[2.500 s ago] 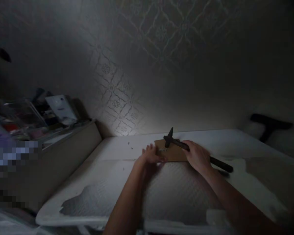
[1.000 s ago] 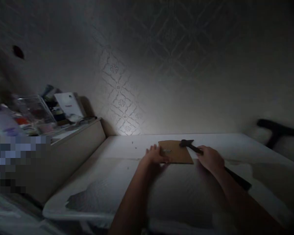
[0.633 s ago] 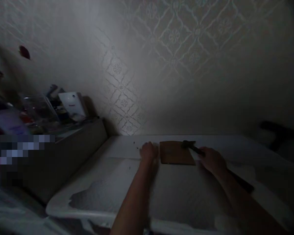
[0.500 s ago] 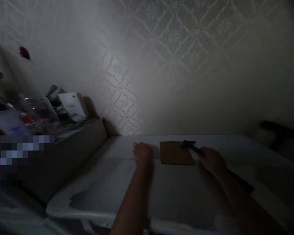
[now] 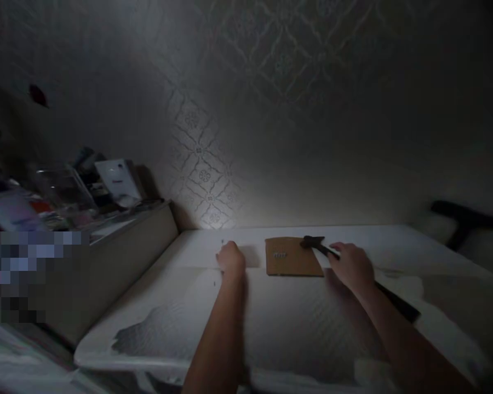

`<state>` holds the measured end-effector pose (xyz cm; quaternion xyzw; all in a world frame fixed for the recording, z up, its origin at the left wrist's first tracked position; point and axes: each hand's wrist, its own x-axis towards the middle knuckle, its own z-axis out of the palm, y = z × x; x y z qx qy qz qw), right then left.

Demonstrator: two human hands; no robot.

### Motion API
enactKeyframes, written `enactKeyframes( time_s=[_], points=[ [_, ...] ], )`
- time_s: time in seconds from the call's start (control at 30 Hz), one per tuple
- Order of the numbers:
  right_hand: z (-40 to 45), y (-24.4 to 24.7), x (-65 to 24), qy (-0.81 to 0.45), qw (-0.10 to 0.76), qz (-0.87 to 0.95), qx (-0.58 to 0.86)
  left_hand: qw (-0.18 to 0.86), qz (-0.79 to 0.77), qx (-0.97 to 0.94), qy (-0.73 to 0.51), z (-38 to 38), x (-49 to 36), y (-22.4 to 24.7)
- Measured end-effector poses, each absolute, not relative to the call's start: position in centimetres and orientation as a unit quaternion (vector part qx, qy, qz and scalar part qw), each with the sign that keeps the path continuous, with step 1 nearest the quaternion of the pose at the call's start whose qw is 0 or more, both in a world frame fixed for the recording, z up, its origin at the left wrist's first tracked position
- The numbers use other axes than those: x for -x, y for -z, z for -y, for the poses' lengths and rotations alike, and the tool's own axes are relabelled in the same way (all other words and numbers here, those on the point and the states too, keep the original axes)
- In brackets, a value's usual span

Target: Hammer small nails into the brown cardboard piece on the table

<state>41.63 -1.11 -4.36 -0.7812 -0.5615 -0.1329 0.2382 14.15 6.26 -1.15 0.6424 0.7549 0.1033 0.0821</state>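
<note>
Item: your right hand, closed around the handle of a dark hammer. The hammer's head lay over the far right corner of the cardboard, and you had the handle's end running out past your wrist, toward the lower right.

Item: your left hand, low over the table to the left of the cardboard and apart from it. You had its fingers curled down and largely hidden; whether they held anything, or how far they were parted, could not be told.

Item: one piece of brown cardboard, flat on the white table between your two hands. On its left half stood a short row of small metallic pieces, too small to identify.

Item: a small dark bit, on the table just nearer to you than your left hand.

Item: to your left, a cabinet bearing a white box and a clear case amid clutter.

Item: behind the table, a patterned wall, dimly lit.
</note>
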Motion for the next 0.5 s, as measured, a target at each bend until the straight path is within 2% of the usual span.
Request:
enactKeyframes(
  time_s=[0.1, 0.3, 0.5],
  points=[
    [1.2, 4.3, -41.4, 0.147, 0.271, 0.567, 0.764, 0.044, -0.790, -0.596, -0.134, -6.3, -14.1, 1.2],
    [0.6, 4.7, -40.9, 0.138, 0.336, 0.617, 0.698, 0.039, -0.807, -0.569, -0.154, -6.4, -14.1, 1.1],
    [0.2, 5.1, -40.4, 0.123, 0.356, 0.657, 0.653, 0.033, -0.810, -0.565, -0.153, -6.5, -14.2, 1.1]
  ],
)
